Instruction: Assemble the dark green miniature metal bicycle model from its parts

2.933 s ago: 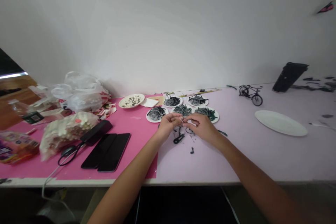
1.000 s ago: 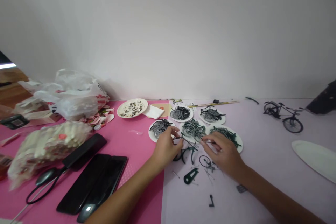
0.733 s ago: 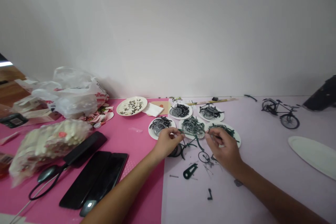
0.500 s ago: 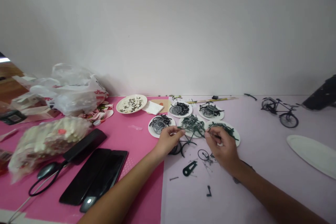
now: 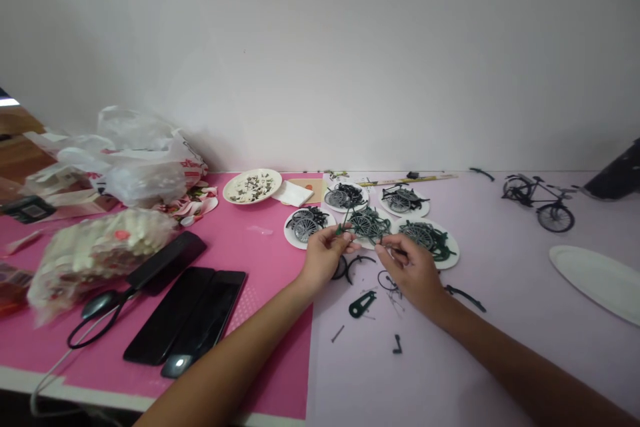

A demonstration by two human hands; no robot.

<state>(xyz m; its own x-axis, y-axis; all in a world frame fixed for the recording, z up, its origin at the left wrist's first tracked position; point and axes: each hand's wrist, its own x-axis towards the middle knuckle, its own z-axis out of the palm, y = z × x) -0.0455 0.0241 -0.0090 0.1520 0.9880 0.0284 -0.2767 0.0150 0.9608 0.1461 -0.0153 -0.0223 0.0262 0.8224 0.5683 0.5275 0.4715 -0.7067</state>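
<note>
My left hand (image 5: 323,255) is closed in a pinch on a thin dark green toy bicycle part (image 5: 341,231), whose slim bar sticks up past the fingertips. Close by on the right, my right hand (image 5: 407,270) is pinched too, at a small dark piece I cannot make out. Beyond the fingers, a white plate of green bicycle parts (image 5: 385,221) is partly covered. Under the hands lie black curved mudguards (image 5: 360,261) and a thin ring (image 5: 386,280). Nearer me are a dark green chain guard (image 5: 363,305), a small crank-shaped part (image 5: 397,345) and a screw (image 5: 338,333).
Several more plates of parts stand behind, one plate (image 5: 289,240) at left. An assembled toy bicycle (image 5: 540,202) and a white oval tray (image 5: 595,283) are at right. At left lie a phone (image 5: 220,307), a black case (image 5: 167,259) and plastic bags (image 5: 145,163).
The green part has turned in my left fingers, its bar now pointing up. My right hand has moved left, closer to the left one. The view has tipped slightly.
</note>
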